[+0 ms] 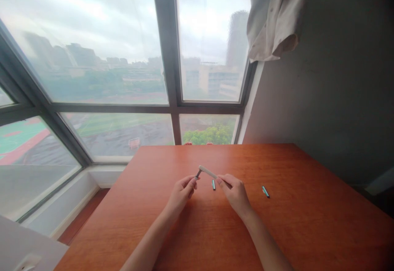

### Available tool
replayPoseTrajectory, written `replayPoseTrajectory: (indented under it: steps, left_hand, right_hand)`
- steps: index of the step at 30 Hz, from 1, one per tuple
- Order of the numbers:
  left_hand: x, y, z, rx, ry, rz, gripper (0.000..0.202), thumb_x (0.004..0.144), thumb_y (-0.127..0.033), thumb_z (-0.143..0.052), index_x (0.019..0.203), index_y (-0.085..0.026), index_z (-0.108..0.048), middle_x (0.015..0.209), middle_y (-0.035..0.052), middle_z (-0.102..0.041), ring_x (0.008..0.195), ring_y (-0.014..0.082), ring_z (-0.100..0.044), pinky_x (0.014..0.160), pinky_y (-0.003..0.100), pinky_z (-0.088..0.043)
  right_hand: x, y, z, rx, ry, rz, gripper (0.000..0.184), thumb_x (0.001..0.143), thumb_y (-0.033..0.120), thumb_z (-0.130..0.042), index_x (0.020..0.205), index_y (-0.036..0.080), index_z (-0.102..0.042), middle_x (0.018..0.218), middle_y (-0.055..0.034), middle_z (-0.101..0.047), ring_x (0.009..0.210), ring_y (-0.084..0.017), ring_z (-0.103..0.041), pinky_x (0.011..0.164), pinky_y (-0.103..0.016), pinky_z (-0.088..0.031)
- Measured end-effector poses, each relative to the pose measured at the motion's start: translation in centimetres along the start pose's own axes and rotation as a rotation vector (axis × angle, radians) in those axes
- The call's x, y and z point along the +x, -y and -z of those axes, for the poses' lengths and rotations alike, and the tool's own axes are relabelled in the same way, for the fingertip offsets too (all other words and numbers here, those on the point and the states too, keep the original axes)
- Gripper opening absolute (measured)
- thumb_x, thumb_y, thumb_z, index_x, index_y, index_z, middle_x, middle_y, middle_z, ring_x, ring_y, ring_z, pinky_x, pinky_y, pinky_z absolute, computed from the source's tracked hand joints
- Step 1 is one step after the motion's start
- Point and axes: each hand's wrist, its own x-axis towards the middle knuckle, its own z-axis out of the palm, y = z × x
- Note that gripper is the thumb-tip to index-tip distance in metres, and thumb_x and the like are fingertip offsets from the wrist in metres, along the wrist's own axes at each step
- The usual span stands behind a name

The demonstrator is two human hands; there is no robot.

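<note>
Your hands work above the reddish-brown wooden table (308, 222). Your right hand (235, 192) pinches the slim white pen barrel (208, 172); your left hand (181, 192) grips its dark tip (197, 175). Two small teal caps — one (213, 185) just below the grip, one (265, 192) to its right.
</note>
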Motion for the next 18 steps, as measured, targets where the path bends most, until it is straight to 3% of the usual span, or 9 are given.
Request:
replayPoseTrajectory:
  steps: [4,9,18]
  left_hand:
    - [0.08,0.08,-0.01,0.021,0.001,-0.019,0.048,0.069,-0.056,-0.066,0.088,-0.012,-0.065,0.059,-0.0046,-0.048,0.041,0.0041,-0.032,0.041,0.02,-0.018]
    - [0.28,-0.09,0.46,-0.055,-0.083,-0.021,0.05,0.068,-0.055,-0.067,0.095,-0.013,-0.066,0.062,-0.0042,-0.048,0.042,0.0037,-0.031,0.041,0.019,-0.017]
    - [0.05,-0.23,0.7,-0.043,-0.127,-0.101,0.042,0.071,-0.043,-0.071,0.1,-0.014,-0.066,0.074,0.0032,-0.06,0.061,0.0115,-0.049,0.056,0.022,-0.038]
  right_hand:
    - [0.04,-0.14,0.07,-0.011,-0.003,0.0,0.036,0.091,0.042,-0.046,0.085,0.017,-0.072,0.069,-0.0033,-0.064,0.063,-0.015,-0.056,0.057,-0.023,-0.039]
    - [0.12,-0.53,0.2,-0.005,-0.024,-0.01,0.034,0.09,0.041,-0.048,0.086,0.017,-0.072,0.072,-0.0045,-0.066,0.065,-0.016,-0.057,0.059,-0.023,-0.04]
    - [0.07,0.17,0.06,0.165,0.016,-0.102,0.039,0.088,0.046,-0.049,0.079,0.015,-0.071,0.069,-0.0034,-0.064,0.063,-0.016,-0.055,0.057,-0.023,-0.039]
